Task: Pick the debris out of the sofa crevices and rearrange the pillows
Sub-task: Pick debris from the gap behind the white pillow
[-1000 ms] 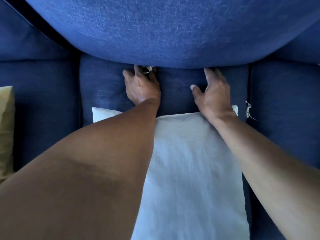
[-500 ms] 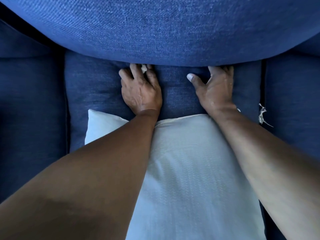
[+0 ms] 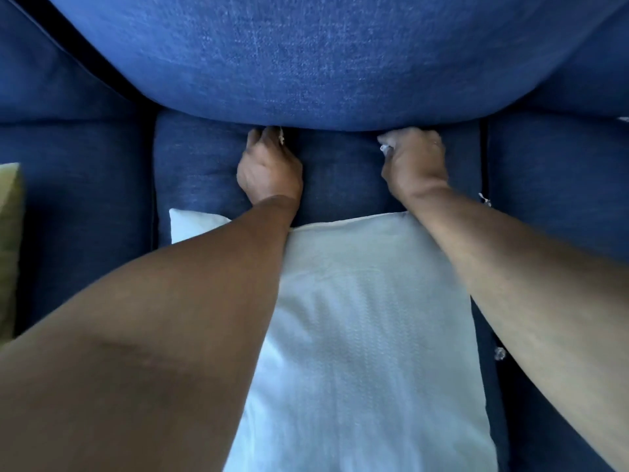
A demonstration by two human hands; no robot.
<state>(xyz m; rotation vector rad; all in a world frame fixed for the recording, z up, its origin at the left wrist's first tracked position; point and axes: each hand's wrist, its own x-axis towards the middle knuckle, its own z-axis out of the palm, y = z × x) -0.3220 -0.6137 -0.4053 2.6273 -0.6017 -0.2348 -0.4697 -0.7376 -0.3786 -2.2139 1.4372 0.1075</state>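
Now, left hand (image 3: 269, 168): fingers are curled at the crevice under the back cushion (image 3: 323, 56), and a small white scrap (image 3: 281, 139) is pinched at the fingertips.
Right hand (image 3: 413, 161): fingers are curled inward and a pale scrap (image 3: 384, 148) is held at the thumb side, close to the same crevice.
Seat cushion (image 3: 197, 165): both hands are rested on its rear part.
White pillow (image 3: 367, 335): it is laid flat on the seat cushion, under both forearms, near the front.
Loose debris: one white bit (image 3: 484, 199) is seen in the gap right of the seat cushion, and another bit (image 3: 499, 353) lies beside the pillow's right edge.
Olive pillow (image 3: 8, 240): it is seen at the far left edge.
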